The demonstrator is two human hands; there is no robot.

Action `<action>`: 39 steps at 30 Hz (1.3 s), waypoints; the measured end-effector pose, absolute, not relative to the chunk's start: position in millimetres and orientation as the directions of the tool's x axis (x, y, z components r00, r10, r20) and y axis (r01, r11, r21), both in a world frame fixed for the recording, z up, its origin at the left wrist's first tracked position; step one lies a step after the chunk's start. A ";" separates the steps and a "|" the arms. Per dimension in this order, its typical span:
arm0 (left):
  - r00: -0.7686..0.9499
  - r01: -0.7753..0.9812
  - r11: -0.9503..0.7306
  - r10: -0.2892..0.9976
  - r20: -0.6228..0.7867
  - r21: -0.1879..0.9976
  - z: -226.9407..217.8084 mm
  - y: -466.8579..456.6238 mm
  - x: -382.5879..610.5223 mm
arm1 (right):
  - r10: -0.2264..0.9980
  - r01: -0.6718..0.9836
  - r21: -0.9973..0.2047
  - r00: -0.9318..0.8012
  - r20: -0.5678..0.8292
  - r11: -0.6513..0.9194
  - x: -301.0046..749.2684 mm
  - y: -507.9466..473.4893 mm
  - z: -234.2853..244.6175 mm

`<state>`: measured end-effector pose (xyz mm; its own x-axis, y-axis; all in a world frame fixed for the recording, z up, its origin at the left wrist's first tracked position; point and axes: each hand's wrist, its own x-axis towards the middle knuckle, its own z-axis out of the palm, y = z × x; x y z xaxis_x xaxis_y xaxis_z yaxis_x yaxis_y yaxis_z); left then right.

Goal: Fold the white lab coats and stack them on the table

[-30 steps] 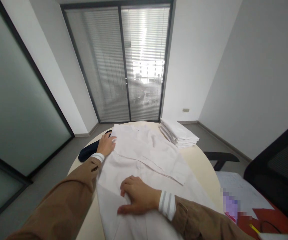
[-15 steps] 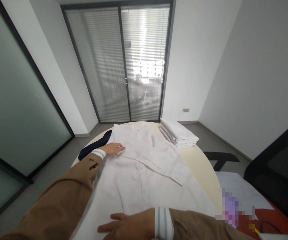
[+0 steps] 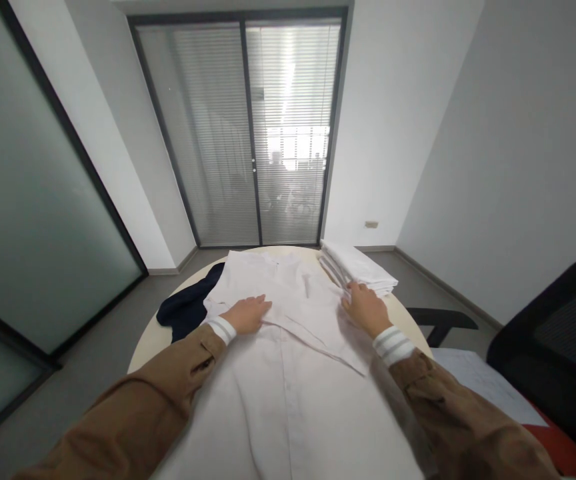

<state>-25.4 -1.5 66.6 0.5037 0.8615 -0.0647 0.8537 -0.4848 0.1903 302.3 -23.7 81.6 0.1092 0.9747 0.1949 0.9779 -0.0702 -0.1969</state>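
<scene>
A white button-front shirt (image 3: pixel 313 400) lies spread on a round cream table, one sleeve (image 3: pixel 313 340) laid slantwise across its front. My left hand (image 3: pixel 247 315) rests flat on the upper chest with its fingers stretched out, pressing on the cloth by the folded sleeve. At the shirt's right edge, just in front of a stack of folded white cloth (image 3: pixel 361 263), my right hand (image 3: pixel 368 312) has its fingers bent and closed on the shirt's side. The exact fold under those fingertips is hidden.
Dark navy cloth (image 3: pixel 188 310) lies at the table's left, partly beside the shirt. The cream table edge (image 3: pixel 141 350) curves round. To the right stand a black office chair (image 3: pixel 558 333) and a surface with white paper (image 3: pixel 483 380). Glass doors with blinds (image 3: pixel 228 133) are behind.
My right hand has moved from the shirt's lower front up to its right edge. My left hand has shifted slightly right and nearer, and more of the navy cloth shows.
</scene>
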 end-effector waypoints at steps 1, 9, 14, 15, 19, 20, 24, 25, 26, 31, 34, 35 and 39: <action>0.557 0.823 -0.538 0.828 -0.071 0.184 69.2 -7.0 -14.3 | 0.978 0.975 -0.180 0.160 0.136 -0.134 313.6 -19.8 79.3; 0.533 0.836 -0.478 0.824 -0.192 0.270 77.8 -23.5 44.6 | 1.000 0.896 -0.444 0.004 -0.021 -0.013 334.7 -2.2 64.8; 0.428 0.877 -0.389 0.899 -0.091 0.282 52.4 -30.1 53.3 | 0.978 0.779 -0.617 -0.194 -0.076 0.106 319.6 -6.9 74.1; 0.413 0.880 -0.376 0.907 -0.077 0.289 44.1 -34.4 53.7 | 0.975 0.764 -0.638 -0.200 -0.096 0.094 317.9 -7.2 75.1; 0.425 0.836 -0.445 0.895 0.135 0.319 16.2 -54.8 48.3 | 0.988 0.791 -0.611 -0.123 -0.093 0.041 318.0 -5.7 75.4; 0.436 0.821 -0.471 0.882 0.176 0.323 12.8 -58.7 45.6 | 0.991 0.795 -0.605 -0.107 -0.083 0.035 319.0 -5.8 75.3; 0.503 0.773 -0.511 0.855 0.126 0.375 16.2 -61.4 38.8 | 0.990 0.741 -0.671 -0.090 -0.104 -0.003 321.1 -11.0 77.0; 0.496 0.771 -0.487 0.863 0.091 0.412 20.4 -58.6 39.5 | 0.988 0.721 -0.692 -0.093 -0.127 -0.020 320.2 -13.0 77.8; 0.474 0.769 -0.446 0.879 0.061 0.458 25.5 -54.7 41.4 | 0.981 0.704 -0.709 -0.112 -0.159 -0.035 318.3 -14.9 78.5; 0.298 0.691 -0.281 0.950 0.093 0.666 47.4 -34.8 60.8 | 0.913 0.675 -0.736 -0.333 -0.236 0.056 295.8 -24.4 79.7; 0.392 0.656 -0.465 0.883 0.258 0.594 43.1 -33.1 69.7 | 0.877 0.700 -0.675 -0.451 -0.165 0.233 279.9 -31.1 78.6; 0.436 0.656 -0.521 0.852 0.289 0.546 38.5 -34.2 71.3 | 0.857 0.705 -0.651 -0.489 -0.160 0.281 276.4 -33.1 78.1; 0.496 0.703 -0.592 0.805 0.325 0.394 16.7 -39.5 72.2 | 0.834 0.730 -0.563 -0.537 -0.124 0.387 278.7 -36.5 76.1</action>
